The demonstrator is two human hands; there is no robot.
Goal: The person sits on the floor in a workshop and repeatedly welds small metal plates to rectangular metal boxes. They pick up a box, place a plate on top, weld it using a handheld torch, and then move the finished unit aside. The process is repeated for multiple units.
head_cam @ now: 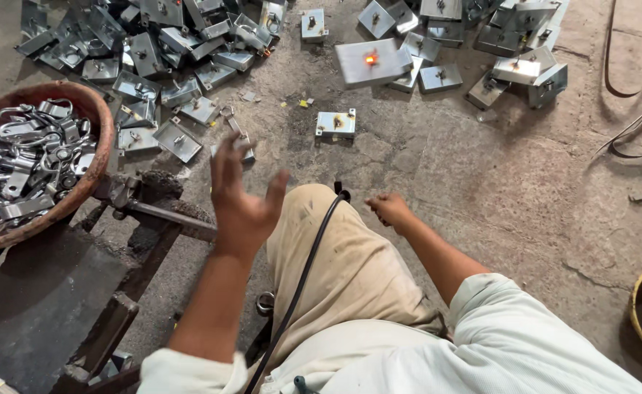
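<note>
head view: my left hand [242, 201] hangs open and empty, fingers spread. my right hand [389, 208] is curled shut; whether it holds anything, i can't tell. nearest, the small steel plate [335, 123] lies alone on the floor [481, 190] ahead, likely stiff, sharp-edged, light; best pinched by its long edges.

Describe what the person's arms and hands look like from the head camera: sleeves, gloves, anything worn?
Both hands are bare: no gloves, rings or watch visible on the left hand or the right hand. Forearms are uncovered. A pale, whitish shirt has sleeves pushed up near the elbows. A thin black cable runs across the beige trousers between the arms.
</note>
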